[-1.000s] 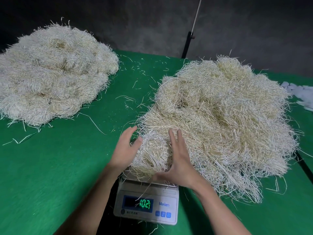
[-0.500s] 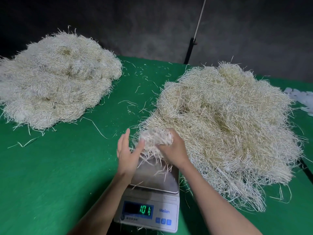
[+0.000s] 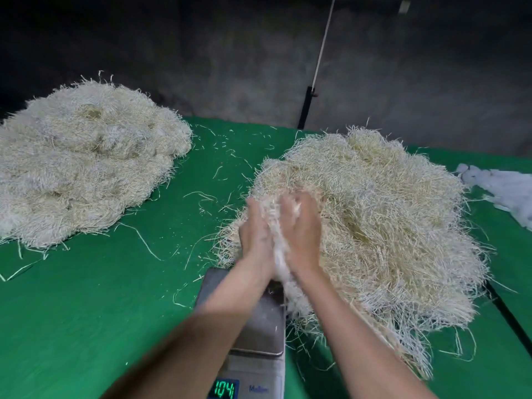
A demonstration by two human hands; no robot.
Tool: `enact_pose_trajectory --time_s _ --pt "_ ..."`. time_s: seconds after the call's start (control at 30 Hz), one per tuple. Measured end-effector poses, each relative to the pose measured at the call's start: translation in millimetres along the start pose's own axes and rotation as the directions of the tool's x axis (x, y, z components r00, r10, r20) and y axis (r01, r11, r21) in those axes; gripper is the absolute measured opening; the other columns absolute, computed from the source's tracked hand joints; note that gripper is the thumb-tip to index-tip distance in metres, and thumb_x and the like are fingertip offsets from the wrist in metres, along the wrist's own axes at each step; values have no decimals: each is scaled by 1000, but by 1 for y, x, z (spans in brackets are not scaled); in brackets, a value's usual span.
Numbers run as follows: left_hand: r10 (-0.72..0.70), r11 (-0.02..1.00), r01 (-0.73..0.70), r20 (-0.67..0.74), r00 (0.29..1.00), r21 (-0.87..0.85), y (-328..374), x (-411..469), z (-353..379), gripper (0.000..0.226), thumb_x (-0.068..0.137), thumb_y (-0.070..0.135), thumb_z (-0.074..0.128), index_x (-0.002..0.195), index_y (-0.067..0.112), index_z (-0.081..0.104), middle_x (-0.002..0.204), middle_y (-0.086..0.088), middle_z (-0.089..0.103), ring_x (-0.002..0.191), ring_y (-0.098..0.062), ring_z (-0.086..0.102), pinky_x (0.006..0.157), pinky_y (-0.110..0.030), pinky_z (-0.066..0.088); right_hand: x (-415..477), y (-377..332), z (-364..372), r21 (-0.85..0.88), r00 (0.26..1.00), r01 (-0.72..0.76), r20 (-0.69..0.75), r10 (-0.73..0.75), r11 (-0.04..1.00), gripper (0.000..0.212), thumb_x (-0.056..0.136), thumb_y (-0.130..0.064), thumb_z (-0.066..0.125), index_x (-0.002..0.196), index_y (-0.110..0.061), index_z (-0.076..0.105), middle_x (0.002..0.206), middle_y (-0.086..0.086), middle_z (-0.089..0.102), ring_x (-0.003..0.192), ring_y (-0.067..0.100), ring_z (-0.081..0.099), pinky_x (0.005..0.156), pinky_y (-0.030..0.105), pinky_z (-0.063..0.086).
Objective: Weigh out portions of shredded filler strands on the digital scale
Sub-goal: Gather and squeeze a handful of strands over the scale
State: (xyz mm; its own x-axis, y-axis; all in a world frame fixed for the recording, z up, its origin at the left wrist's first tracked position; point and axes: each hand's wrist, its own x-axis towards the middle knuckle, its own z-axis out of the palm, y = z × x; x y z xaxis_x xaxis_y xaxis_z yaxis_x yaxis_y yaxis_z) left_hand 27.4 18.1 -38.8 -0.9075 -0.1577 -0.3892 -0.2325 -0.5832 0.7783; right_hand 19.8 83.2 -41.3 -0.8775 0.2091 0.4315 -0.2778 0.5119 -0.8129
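Two hands, the left hand [image 3: 254, 234] and the right hand [image 3: 302, 231], clasp a blurred clump of strands [image 3: 277, 256] between them, raised above the scale [image 3: 259, 321] at the near edge of the big heap [image 3: 388, 226]. The scale's display [image 3: 223, 388] glows on the green table [image 3: 100, 312], and a second heap [image 3: 86, 168] lies well apart to the left.
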Motion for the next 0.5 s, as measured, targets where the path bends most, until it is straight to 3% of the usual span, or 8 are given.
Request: enact_pose_trajectory --time_s 0.07,0.1,0.17,0.2,0.27,0.33,0.4,0.5 --pt "106 986 -109 -26 994 -128 -4 12 3 34 102 37 33 79 19 51 80 0 57 50 15 55 48 -4 43 -33 -6 11 -31 992 125 35 -124 992 33 86 -71 27 99 -42 35 107 -10 40 97 6 42 83 22 42" --pt "53 995 -53 4 999 -81 -4 8 9 27 103 23 34 85 18 53 86 1 60 53 21 50 51 2 38 -38 -5 10 -60 984 168 74 -164 984 31 85 -72 26 96 -44 32 105 -10 37 97 8 41 83 23 41" --pt "103 995 -102 -117 988 15 -21 3 12 19 96 16 45 86 11 59 78 3 68 55 10 53 60 -8 44 -16 5 -1 -74 988 74 143 -63 994 25 91 -58 36 85 -33 37 98 -5 42 87 10 44 75 30 43" --pt "-3 1000 3 -90 996 -2 -24 -3 19 21 94 17 50 78 9 59 60 3 65 49 -3 55 51 -18 45 -1 10 -11 -12 987 -33 157 35 999 23 95 -47 39 82 -28 44 97 -1 48 84 9 47 76 35 42" --pt "-131 991 132 -14 991 18 -12 -3 22 28 95 16 51 68 10 58 49 -1 55 47 -17 52 45 -26 41 6 16 -17 39 985 -114 135 107 993 33 98 -42 36 102 -19 60 108 4 58 95 11 54 86 36 45" --pt "-36 994 33 25 999 107 7 5 18 31 97 14 48 67 14 57 54 -2 50 45 -14 47 41 -23 39 -14 7 -7 -2 998 -9 60 9 1000 53 92 -54 26 102 -15 61 91 -6 60 79 8 56 70 26 46" --pt "57 983 -54 -11 998 174 14 2 23 29 97 16 48 69 14 56 52 1 49 37 -8 44 36 -19 36 -20 2 -6 32 997 31 69 -33 999 40 93 -50 28 80 -23 55 69 -10 53 56 8 48 51 24 40" --pt "49 917 -66 54 997 394 -4 -14 26 31 98 28 48 71 14 57 58 1 60 40 -3 54 39 -17 41 10 12 -22 159 982 -171 107 155 972 22 96 -21 50 77 -14 57 66 3 58 52 18 51 47 29 44"
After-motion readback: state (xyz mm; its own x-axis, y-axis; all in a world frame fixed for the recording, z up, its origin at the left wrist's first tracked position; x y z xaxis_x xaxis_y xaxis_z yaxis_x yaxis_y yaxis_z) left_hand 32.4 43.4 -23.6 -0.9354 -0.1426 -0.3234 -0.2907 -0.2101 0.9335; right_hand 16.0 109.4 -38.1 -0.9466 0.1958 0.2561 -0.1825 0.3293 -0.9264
